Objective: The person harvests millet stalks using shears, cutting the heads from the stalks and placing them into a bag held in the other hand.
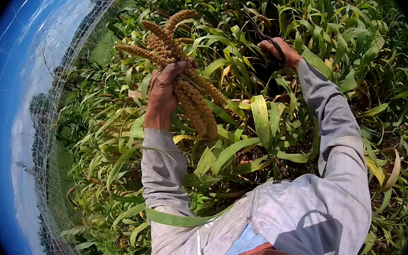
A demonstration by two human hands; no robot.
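My left hand is closed round a bunch of foxtail millet heads, thick, knobbly and golden brown. Some heads point up and away above the fist, while others droop below it to the right. Farther off to the right, my right hand grips dark-handled scissors. Their blades reach up and left into the leaves, close to another brown millet head. Whether the blades touch its stalk I cannot tell.
Dense millet plants with long green and yellowing leaves surround both arms. One long leaf lies across my left sleeve near the elbow. Along the left side runs a thin mesh net, with grass, trees and sky past it.
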